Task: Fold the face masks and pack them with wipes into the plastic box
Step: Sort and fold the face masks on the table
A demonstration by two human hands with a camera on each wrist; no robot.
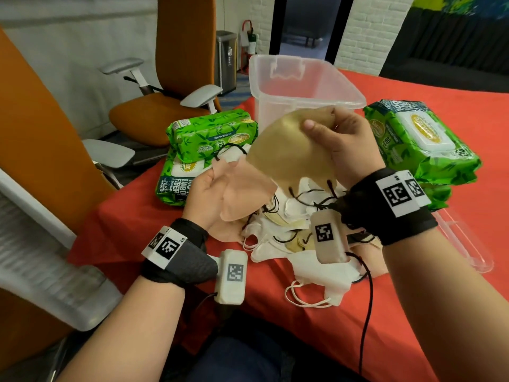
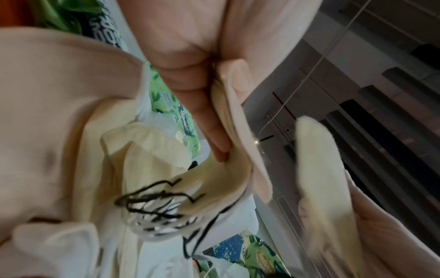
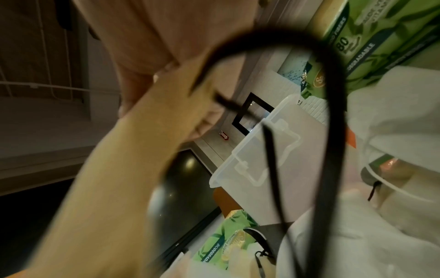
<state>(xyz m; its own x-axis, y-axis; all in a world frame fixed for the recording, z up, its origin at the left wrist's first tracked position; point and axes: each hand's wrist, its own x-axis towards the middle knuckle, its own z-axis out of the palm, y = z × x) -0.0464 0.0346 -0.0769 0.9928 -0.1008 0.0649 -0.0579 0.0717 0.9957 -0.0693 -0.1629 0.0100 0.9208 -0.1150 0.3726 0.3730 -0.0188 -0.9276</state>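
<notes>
Above the mask pile [image 1: 289, 238], the right hand [image 1: 344, 144] pinches a tan mask [image 1: 286, 155] by its top edge while the left hand [image 1: 209, 194] grips a pink mask [image 1: 245, 194]. Folding seems in hand; next, crease the tan one flat and drop it into the box [image 1: 305, 86], which looks empty.

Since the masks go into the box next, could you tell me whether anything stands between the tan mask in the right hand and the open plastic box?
Nothing visible does. The right hand holds the tan mask in the air just in front of the plastic box, whose top is open and lidless.
</notes>
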